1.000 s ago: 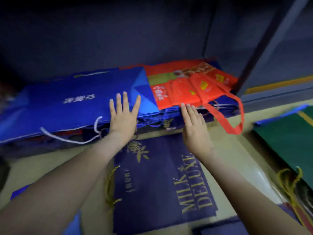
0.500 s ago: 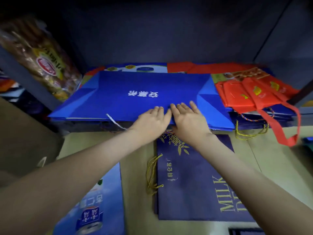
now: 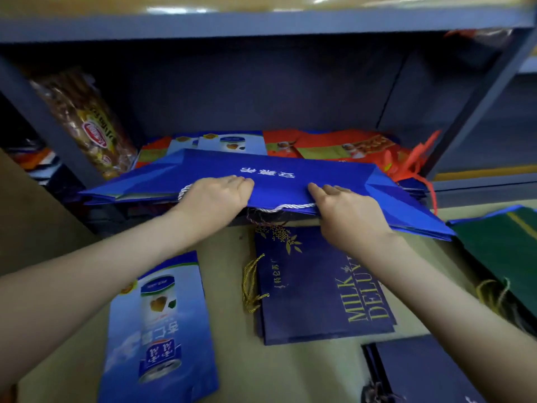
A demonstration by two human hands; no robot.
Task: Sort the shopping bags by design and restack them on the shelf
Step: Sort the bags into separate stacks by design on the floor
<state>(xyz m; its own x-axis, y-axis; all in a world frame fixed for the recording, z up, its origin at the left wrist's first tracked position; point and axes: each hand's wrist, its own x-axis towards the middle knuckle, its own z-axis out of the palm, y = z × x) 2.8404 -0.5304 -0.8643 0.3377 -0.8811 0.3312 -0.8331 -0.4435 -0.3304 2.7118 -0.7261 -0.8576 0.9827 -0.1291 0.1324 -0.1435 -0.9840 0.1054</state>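
Shelving point(image 3: 261, 24) is grey metal, pretty dim inside. Your left hand point(image 3: 216, 196) and right hand point(image 3: 345, 210) both grip the front edge of the blue bag point(image 3: 276, 181), which tops the stack on the lowest level, with red bags point(image 3: 334, 144) behind it. On the beige floor point(image 3: 226, 286) lie a navy bag point(image 3: 313, 301), a light-blue bag point(image 3: 162, 330) and a green bag point(image 3: 505, 251).

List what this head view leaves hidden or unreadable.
Red bags: head view, mostly covered by the blue bag.
Thumbs of left hand and right hand: head view, hidden below that bag's edge.
Green bag: head view, cut by right edge.
Snack packet print: head view, blurred.
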